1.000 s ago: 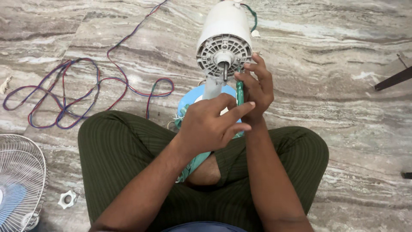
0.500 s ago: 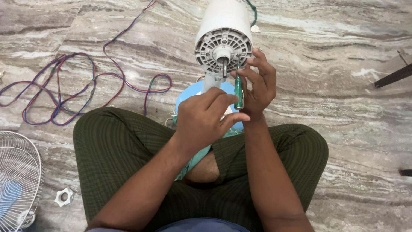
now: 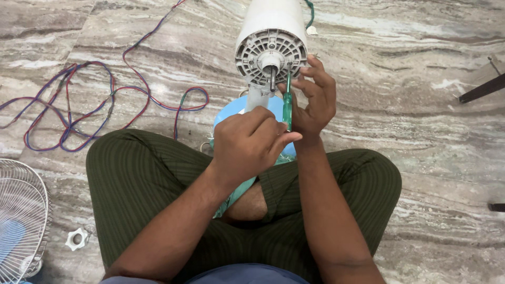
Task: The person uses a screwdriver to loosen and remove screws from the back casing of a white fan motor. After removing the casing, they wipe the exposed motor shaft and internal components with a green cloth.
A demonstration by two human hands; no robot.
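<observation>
I sit cross-legged on a marble floor with a table fan's white motor housing [image 3: 271, 31] facing me, its grey vented face [image 3: 252, 58] and bare shaft showing. Below it is the fan's light blue base [image 3: 231, 110]. My left hand [image 3: 250, 142] closes around the lower end of a green-handled screwdriver [image 3: 287, 105]. My right hand [image 3: 313, 97] pinches the screwdriver's upper shaft, steadying its tip at the right side of the grey face. The screwdriver stands nearly upright.
A tangle of red, blue and purple wires [image 3: 89, 105] lies on the floor to the left. A white wire fan guard [image 3: 18, 221] sits at the lower left, with a small white plastic nut [image 3: 77, 239] beside it. A dark furniture leg [image 3: 481, 89] is at the right.
Both hands and the screwdriver stay at the motor's face; the screwdriver tip has moved up slightly towards the grey face. The view has shifted a little.
</observation>
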